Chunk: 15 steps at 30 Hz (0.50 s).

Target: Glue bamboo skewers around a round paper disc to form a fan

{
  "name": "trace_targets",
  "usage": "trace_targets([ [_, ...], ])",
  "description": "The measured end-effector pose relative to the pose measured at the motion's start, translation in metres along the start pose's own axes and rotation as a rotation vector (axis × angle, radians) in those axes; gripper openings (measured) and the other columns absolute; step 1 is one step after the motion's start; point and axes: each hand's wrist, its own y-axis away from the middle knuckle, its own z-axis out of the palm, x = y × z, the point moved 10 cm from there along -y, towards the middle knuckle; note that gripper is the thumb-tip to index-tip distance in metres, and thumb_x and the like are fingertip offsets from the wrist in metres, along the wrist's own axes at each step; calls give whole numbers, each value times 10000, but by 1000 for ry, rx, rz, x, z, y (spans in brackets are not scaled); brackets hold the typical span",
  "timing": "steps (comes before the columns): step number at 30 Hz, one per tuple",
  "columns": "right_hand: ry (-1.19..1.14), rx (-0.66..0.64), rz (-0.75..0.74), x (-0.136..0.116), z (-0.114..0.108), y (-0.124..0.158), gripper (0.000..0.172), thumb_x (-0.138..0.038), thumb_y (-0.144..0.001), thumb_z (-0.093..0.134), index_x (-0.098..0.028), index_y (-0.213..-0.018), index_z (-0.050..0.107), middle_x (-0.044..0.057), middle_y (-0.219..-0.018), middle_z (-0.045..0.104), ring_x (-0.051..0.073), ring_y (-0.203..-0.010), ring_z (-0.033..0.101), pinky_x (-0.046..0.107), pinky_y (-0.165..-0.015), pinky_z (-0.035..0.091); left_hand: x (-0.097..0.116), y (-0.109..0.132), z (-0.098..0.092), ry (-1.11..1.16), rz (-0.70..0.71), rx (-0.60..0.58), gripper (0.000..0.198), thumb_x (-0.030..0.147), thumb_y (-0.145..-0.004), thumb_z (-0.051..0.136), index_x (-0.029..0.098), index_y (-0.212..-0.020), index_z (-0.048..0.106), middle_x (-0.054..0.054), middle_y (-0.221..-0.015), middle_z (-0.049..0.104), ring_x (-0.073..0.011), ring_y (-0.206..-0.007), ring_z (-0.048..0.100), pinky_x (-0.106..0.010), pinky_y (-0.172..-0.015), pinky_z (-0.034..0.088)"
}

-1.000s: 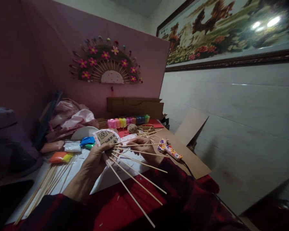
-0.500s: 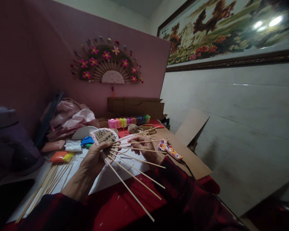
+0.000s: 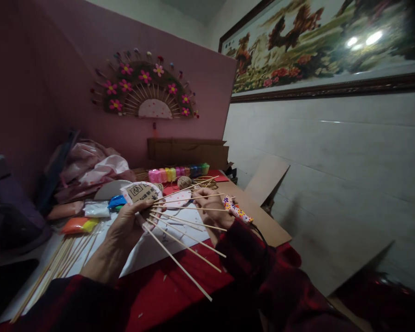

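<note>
The left hand [image 3: 128, 222] grips the printed cardboard piece [image 3: 141, 192], its wooden sticks [image 3: 180, 264] fanning out toward the right hand [image 3: 212, 210], whose fingers are curled, though whether they hold one I cannot tell.

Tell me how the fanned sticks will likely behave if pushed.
Probably stiff: the fanned sticks run straight, with no visible sag. They could snap fairly easily, being long and thin. Pushing their free ends may also tilt the card, where the left hand grips.
</note>
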Motion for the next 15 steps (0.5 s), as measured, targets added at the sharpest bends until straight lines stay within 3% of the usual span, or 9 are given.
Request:
trace_targets([
  [3, 566, 52, -32, -12, -49, 9, 178, -327, -791, 556, -169, -826, 630, 62, -806, 641, 165, -721, 572, 272, -630, 424, 2, 0, 2, -7, 12, -22, 328, -63, -667, 517, 88, -943, 611, -65, -641, 681, -184, -525, 663, -270, -505, 581],
  [5, 952, 17, -7, -12, -75, 19, 350, -400, -764, 608, -147, -1006, 635, 146, -1052, 628, 260, -946, 584, 351, -771, 434, 2, 1, 2, -9, 12, -32, 297, -61, -671, 515, 85, -913, 607, -64, -626, 676, -183, -519, 661, -271, -509, 581],
  [7, 1185, -24, 95, -1, -97, 29, 539, -473, -714, 653, -112, -1113, 609, 205, -1160, 587, 337, -1063, 546, 408, -844, 416, 2, 2, 2, -8, 1, -35, 265, -61, -683, 506, 79, -888, 598, -74, -622, 677, -179, -513, 659, -263, -507, 577],
  [10, 1206, -155, 184, 21, -104, 40, 681, -466, -726, 643, -96, -1280, 503, 200, -1254, 557, 328, -1149, 518, 387, -914, 397, 1, 4, 4, -11, -11, -63, 266, -56, -695, 497, 68, -910, 591, -103, -638, 687, -190, -508, 660, -261, -489, 572],
  [15, 1048, -149, 141, 35, -106, 35, 416, -290, -845, 476, -124, -1221, 539, 164, -1199, 605, 266, -1075, 566, 335, -877, 401, 0, 3, 6, -3, -14, -87, 358, -60, -681, 497, 68, -1004, 584, -99, -629, 689, -195, -498, 659, -264, -483, 571],
])
